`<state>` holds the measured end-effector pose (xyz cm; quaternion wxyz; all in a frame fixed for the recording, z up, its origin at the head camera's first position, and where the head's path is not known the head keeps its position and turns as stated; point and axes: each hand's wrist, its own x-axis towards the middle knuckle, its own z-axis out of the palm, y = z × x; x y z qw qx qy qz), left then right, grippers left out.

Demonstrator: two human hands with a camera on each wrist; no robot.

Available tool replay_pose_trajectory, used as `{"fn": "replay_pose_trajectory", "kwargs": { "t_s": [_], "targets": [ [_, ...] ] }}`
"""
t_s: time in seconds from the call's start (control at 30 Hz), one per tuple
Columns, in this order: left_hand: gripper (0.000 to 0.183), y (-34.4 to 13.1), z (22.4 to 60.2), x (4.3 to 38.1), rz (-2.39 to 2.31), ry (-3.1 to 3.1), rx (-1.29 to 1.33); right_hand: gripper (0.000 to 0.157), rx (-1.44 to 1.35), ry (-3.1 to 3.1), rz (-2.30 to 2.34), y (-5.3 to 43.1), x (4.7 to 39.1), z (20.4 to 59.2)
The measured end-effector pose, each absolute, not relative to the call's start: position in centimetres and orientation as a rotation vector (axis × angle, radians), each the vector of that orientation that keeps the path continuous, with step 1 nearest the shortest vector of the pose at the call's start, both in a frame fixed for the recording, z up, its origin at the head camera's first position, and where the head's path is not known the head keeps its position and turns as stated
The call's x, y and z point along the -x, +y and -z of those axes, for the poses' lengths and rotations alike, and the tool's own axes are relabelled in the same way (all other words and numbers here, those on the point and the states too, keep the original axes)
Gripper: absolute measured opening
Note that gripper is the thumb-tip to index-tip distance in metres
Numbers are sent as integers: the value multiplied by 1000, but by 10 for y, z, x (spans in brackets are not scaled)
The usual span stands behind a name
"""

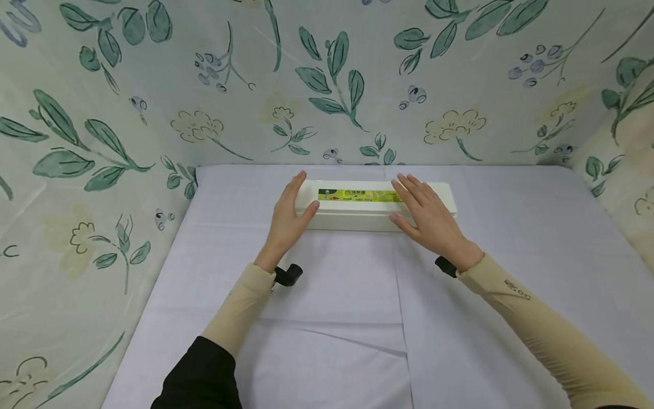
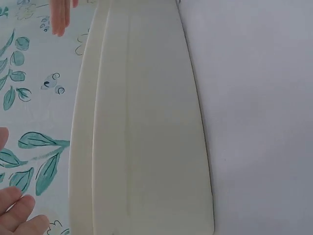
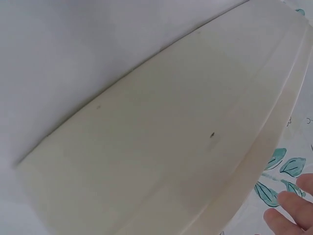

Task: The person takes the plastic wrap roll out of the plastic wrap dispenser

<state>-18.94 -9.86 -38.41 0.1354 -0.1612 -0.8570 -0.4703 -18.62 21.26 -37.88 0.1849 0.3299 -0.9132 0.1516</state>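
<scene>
A long white cling film box [image 1: 352, 221] with a yellow-green label [image 1: 357, 195] lies across the far part of the table. My left hand [image 1: 290, 218] is at its left end, fingers straight and thumb spread over the front corner. My right hand [image 1: 429, 218] slants over the right part, fingers extended and covering the label's right end. The box's long pale front side [image 2: 151, 122] fills the middle of the left wrist view, with left fingertips [image 2: 19, 210] at the lower left. In the right wrist view, right fingertips [image 3: 291, 210] show beyond the box's lid edge.
A white cloth [image 1: 347, 284] with creases covers the table. Behind it and at both sides hangs a leaf-and-flower patterned curtain [image 1: 245, 113], close to the table's back edge. A dark wrist camera [image 1: 288, 275] sits on the left wrist.
</scene>
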Motion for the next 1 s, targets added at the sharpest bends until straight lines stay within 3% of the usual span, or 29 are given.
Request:
{"fn": "replay_pose_trajectory", "kwargs": {
  "t_s": [1.0],
  "targets": [
    [92, -142, 408, 213, 2438, -2232, 37, 85, -1087, -2616, -404, 201, 197, 365]
  ]
}}
